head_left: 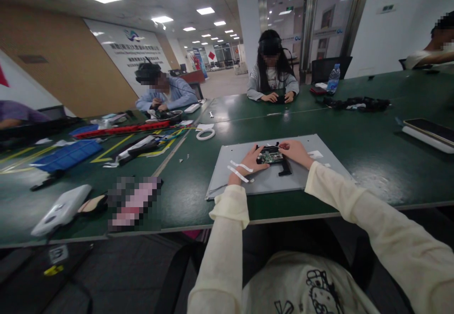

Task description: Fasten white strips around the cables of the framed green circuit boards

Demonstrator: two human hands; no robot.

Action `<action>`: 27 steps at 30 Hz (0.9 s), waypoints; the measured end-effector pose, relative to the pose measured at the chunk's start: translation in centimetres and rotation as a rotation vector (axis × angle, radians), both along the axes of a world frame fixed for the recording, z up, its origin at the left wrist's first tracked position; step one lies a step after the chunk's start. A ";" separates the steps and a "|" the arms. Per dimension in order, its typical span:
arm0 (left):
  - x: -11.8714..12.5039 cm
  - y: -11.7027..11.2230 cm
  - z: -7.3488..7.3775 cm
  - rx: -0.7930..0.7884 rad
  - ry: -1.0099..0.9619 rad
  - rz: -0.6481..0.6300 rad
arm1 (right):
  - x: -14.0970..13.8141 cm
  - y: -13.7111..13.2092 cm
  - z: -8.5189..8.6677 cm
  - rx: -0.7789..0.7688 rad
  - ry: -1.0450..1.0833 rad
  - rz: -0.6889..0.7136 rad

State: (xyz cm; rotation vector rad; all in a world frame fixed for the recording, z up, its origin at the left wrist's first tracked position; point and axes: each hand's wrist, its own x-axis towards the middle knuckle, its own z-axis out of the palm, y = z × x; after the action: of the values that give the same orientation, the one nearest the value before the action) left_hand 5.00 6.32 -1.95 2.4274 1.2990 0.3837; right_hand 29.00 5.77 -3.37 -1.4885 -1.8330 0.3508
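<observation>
Left hand (251, 161): it is partly closing around the left side of a small black device (269, 157), the fingers bending along the upper left edge and the thumb lying along the lower edge. It is gripping the device from that side. Two strips of white tape (238, 173) are crossing the back of this hand and the wrist.

Right hand (295, 152): it is curling inward, thumb and fingers drawing close together at the device's upper right corner. The fingertips are touching or nearly touching that corner; from where I am standing I cannot tell whether they are pinching a small part.

Device: it is sitting between the two hands, over a grey board (227, 178), and is showing a green circuit inside its dark frame. A black arm-like piece is sticking out at its lower right. I cannot tell whether the device is resting on the board or being held just above it. White slips (315, 154) are lying on the board, just beside the right hand.

Surroundings: the board is lying on a green surface (191, 181) near its front edge. A white tape roll (205, 135) is lying beyond the board, to the left. A blue tray (69, 155) is standing farther left. A person (272, 80) is sitting across the surface, both hands resting on it around a dark object.
</observation>
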 end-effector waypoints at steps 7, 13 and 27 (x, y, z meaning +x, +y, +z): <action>0.1 -0.1 0.2 -0.019 0.015 0.015 | 0.7 0.5 -0.7 0.058 0.033 -0.043; 0.1 0.1 0.1 -0.006 0.005 0.012 | 0.8 1.1 -1.1 0.042 0.152 -0.024; 2.5 -0.8 1.6 0.172 0.050 0.092 | 1.0 1.1 -1.3 0.022 0.138 -0.067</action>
State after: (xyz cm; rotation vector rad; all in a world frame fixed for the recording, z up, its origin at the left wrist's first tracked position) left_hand 7.45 5.57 -0.38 2.5376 1.4583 0.4802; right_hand 30.01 6.88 -4.67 -1.4700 -1.6693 0.3894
